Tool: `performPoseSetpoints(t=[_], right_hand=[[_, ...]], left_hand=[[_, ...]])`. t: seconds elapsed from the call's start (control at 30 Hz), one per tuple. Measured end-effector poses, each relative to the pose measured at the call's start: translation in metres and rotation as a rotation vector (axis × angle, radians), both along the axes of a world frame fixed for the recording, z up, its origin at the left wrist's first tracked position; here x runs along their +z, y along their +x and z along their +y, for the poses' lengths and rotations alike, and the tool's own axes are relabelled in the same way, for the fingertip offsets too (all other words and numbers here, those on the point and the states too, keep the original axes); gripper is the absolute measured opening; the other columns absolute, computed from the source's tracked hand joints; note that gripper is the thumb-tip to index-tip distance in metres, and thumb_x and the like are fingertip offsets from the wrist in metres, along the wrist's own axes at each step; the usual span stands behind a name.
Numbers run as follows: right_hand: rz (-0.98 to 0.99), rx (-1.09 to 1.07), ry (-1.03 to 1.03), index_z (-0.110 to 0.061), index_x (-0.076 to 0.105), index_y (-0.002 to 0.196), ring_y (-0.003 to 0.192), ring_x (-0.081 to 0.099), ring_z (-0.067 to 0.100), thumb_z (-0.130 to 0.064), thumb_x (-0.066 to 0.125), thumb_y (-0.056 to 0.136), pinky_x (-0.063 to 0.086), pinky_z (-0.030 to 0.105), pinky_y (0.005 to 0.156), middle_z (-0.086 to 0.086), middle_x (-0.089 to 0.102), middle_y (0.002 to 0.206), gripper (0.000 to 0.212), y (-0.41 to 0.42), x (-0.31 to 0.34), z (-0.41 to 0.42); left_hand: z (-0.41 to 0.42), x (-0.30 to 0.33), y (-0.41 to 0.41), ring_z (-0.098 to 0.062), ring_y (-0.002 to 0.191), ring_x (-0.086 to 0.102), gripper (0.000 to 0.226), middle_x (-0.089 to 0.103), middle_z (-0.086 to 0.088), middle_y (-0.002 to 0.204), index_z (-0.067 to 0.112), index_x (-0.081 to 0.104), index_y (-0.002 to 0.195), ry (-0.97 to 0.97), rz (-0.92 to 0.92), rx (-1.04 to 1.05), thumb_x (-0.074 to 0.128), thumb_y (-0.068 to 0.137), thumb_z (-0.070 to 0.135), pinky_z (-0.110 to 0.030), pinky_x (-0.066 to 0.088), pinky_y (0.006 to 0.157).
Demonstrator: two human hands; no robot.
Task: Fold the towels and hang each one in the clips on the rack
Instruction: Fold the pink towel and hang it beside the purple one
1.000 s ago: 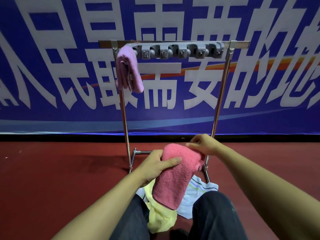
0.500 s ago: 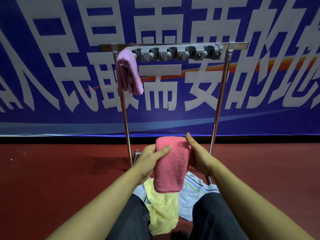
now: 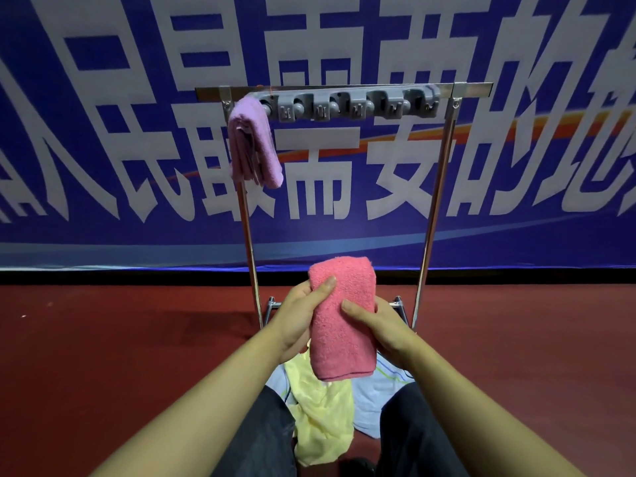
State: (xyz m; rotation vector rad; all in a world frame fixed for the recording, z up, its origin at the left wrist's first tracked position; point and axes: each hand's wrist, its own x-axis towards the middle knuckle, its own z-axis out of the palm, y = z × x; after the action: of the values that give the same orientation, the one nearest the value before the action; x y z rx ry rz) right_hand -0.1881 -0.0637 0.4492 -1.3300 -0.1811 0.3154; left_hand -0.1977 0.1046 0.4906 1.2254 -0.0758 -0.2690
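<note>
I hold a folded pink towel [image 3: 340, 321] upright in front of me, below the rack. My left hand [image 3: 303, 315] grips its left edge with the thumb across the front. My right hand [image 3: 375, 325] grips its right side, fingers wrapped onto the front. The metal rack [image 3: 433, 201] stands ahead, with a grey clip strip [image 3: 351, 103] along its top bar. A folded lilac towel [image 3: 253, 142] hangs from the leftmost clip; the other clips hold nothing. A yellow towel [image 3: 321, 418] and a white striped towel [image 3: 378, 390] lie crumpled on the floor between my knees.
A blue banner [image 3: 103, 132] with large white characters covers the wall behind the rack. The floor [image 3: 120, 339] is dark red. My legs in dark trousers [image 3: 416, 435] flank the loose towels at the bottom of the view.
The pink towel has been folded narrower and turned upright. My right hand slid from its top edge down to its right side, and both hands lifted it slightly.
</note>
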Motion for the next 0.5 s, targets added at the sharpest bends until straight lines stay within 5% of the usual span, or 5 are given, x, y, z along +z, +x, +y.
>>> performPoseSetpoints(t=[0.23, 0.4, 0.5], right_hand=[[0.041, -0.042, -0.047, -0.002, 0.07, 0.114, 0.098, 0.073, 0.028, -0.029, 0.075, 0.085, 0.059, 0.041, 0.09, 0.018, 0.075, 0.11, 0.04, 0.001, -0.01, -0.004], [0.071, -0.125, -0.028, -0.001, 0.072, 0.105, 0.084, 0.075, 0.019, -0.022, 0.07, 0.092, 0.059, 0.028, 0.071, 0.011, 0.078, 0.097, 0.025, -0.002, -0.015, -0.006], [0.081, -0.125, 0.001, 0.001, 0.07, 0.113, 0.09, 0.076, 0.024, -0.022, 0.069, 0.093, 0.059, 0.03, 0.072, 0.014, 0.078, 0.103, 0.03, -0.001, -0.019, -0.002]], left_hand=[[0.013, 0.0, 0.005, -0.028, 0.118, 0.069, 0.037, 0.073, -0.018, 0.123, 0.0, 0.066, 0.126, 0.049, 0.083, -0.029, 0.057, 0.103, 0.029, -0.042, 0.055, 0.103], [0.028, -0.007, 0.006, -0.018, 0.096, 0.074, 0.063, 0.076, -0.007, 0.111, 0.014, 0.071, 0.112, 0.4, 0.048, 0.28, 0.067, 0.079, 0.069, -0.034, 0.06, 0.085], [0.019, -0.011, -0.006, -0.011, 0.099, 0.071, 0.061, 0.076, 0.005, 0.107, 0.019, 0.066, 0.116, 0.401, 0.155, 0.1, 0.07, 0.078, 0.066, -0.031, 0.054, 0.086]])
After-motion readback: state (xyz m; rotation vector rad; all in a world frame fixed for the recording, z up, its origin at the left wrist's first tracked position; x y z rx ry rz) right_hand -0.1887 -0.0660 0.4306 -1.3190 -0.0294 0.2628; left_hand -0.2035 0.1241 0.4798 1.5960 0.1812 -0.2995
